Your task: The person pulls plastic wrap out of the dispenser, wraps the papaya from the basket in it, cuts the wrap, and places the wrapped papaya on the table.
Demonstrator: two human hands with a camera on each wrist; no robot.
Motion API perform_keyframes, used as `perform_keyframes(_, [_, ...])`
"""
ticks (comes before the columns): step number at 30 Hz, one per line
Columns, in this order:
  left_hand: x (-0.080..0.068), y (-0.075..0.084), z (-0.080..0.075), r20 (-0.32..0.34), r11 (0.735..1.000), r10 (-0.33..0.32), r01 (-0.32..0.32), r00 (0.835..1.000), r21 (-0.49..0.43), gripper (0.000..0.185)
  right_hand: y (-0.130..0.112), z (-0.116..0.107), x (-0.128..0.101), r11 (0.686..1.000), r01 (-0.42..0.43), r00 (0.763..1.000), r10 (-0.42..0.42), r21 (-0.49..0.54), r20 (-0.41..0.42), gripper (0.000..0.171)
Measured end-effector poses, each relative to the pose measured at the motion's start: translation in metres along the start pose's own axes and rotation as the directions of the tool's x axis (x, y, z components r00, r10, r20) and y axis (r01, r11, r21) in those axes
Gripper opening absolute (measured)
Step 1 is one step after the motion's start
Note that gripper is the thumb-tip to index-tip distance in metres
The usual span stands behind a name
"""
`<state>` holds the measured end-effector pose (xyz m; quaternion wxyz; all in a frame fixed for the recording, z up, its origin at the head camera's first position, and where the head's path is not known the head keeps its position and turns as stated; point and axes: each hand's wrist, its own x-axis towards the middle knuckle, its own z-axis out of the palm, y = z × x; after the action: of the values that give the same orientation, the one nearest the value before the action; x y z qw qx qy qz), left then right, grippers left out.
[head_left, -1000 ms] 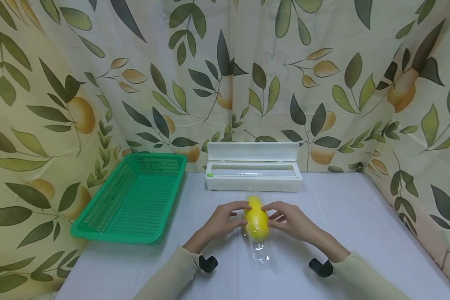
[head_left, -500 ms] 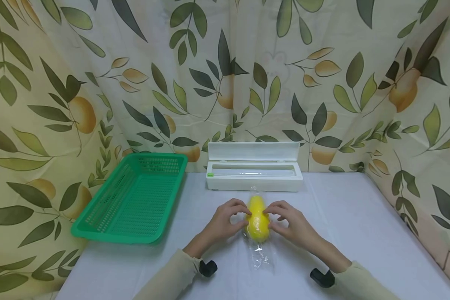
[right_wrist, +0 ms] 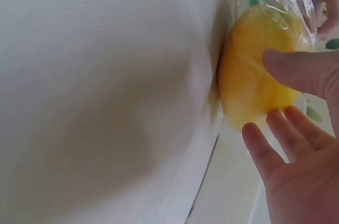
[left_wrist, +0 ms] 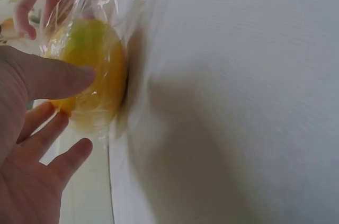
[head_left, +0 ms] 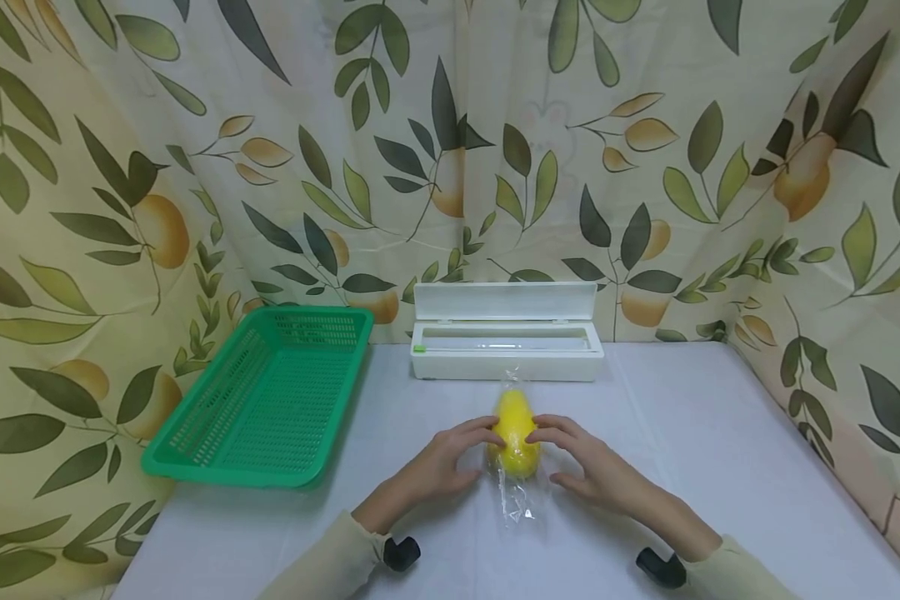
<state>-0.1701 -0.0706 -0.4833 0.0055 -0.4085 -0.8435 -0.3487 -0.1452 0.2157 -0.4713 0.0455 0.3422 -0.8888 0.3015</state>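
The head view takes in the whole scene: a yellow lemon-shaped fruit [head_left: 515, 432] wrapped in clear cling film [head_left: 517, 504] lies near the middle of the white counter [head_left: 720, 450], just in front of a white cling-film dispenser box [head_left: 507, 343] whose lid stands open against the leaf-and-fruit patterned curtain [head_left: 120, 167]. A green plastic basket [head_left: 270, 400] sits on the counter well to the left of the fruit. The left hand [head_left: 438, 467] and the right hand [head_left: 596, 467] flank the fruit, fingertips touching its two sides.

The wrist views show none of that setting but give the contact close up. In the left wrist view the left hand's thumb [left_wrist: 50, 78] lies pressed against the film-covered side of the fruit, while the other fingers [left_wrist: 58, 155] are extended and spread loosely below it, not curled round it. In the right wrist view the right hand's thumb [right_wrist: 302, 70] likewise touches the fruit, with the remaining fingers [right_wrist: 275, 144] straight and apart just beneath it. So both hands are relaxed and flat-fingered, touching rather than clutching.

Up close the fruit is smooth, oval and bright yellow, with a greenish patch at one end seen only from the left wrist. The film clings to it in shiny wrinkles and trails off in a loose, crumpled tail toward the person.
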Motion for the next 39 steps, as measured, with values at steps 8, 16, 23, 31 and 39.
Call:
perform_keyframes(8, [-0.007, 0.006, 0.003, 0.127, 0.991, -0.041, 0.024, 0.991, 0.131, 0.062, -0.009, 0.0, -0.009, 0.999, 0.046, 0.995, -0.043, -0.024, 0.095, 0.066])
perform_keyframes(16, [-0.004, 0.012, 0.01, 0.095, 0.974, 0.024, -0.045, 0.995, 0.224, 0.06, -0.013, 0.003, -0.01, 0.999, 0.051, 0.998, -0.05, -0.012, 0.039, 0.029])
perform_keyframes(23, [-0.001, 0.013, 0.013, 0.026, 0.969, 0.055, -0.06, 0.998, 0.238, 0.04, -0.015, 0.003, -0.01, 1.0, 0.018, 1.0, -0.018, -0.005, 0.009, 0.021])
perform_keyframes(31, [-0.001, 0.014, 0.01, -0.041, 0.993, 0.039, -0.034, 0.998, 0.115, 0.016, -0.019, 0.006, -0.011, 0.999, 0.008, 1.0, -0.007, -0.032, 0.012, 0.041])
perform_keyframes(39, [-0.005, 0.012, 0.012, -0.002, 0.996, 0.01, -0.009, 1.0, 0.085, 0.028, -0.023, 0.014, -0.011, 0.999, -0.006, 0.997, 0.002, -0.052, -0.083, 0.033])
